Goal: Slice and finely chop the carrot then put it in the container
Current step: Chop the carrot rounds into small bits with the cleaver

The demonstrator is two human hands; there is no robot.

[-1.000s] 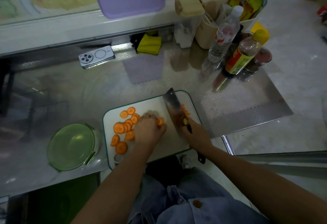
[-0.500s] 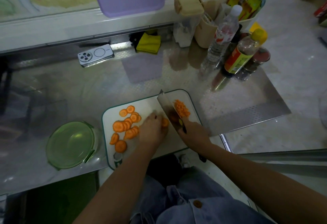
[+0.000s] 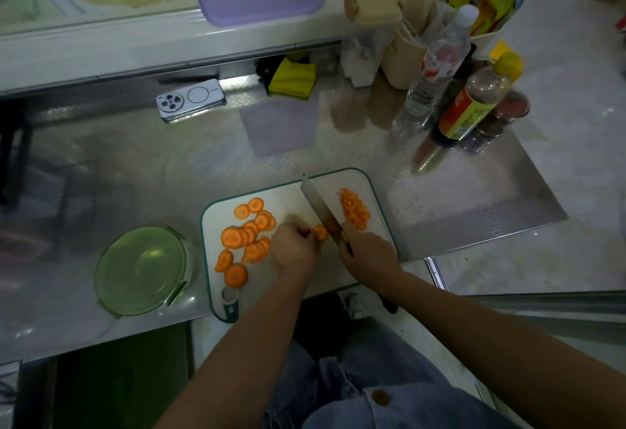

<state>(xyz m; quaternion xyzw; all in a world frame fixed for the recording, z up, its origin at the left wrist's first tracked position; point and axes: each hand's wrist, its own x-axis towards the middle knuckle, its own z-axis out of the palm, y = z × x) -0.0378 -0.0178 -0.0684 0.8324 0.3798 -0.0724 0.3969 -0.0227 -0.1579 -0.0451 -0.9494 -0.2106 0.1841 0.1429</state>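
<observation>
Head view, looking down: the left hand [image 3: 294,249] sits on the white cutting board [image 3: 288,196], fingers curled under, pinching a few carrot slices [image 3: 320,232] at its fingertips and pinning them down. Just right of those fingertips is the cleaver [image 3: 316,205], its blade angled away from the person and almost touching the pinched slices. Whether the edge meets the board, I cannot tell. The right hand [image 3: 367,254] is wrapped tight around the handle, close beside the left hand.

Beyond the right hand, on the blade's far side, lies a small heap of finely chopped carrot [image 3: 354,210]. Left of the left hand, loose round slices [image 3: 249,232] overlap in a scatter across the board.

Further left again, off the board on the steel counter [image 3: 440,198], sits the green round container [image 3: 140,269], well apart from both hands. Far beyond the hands lie a phone [image 3: 190,99] and a yellow cloth [image 3: 292,78].
</observation>
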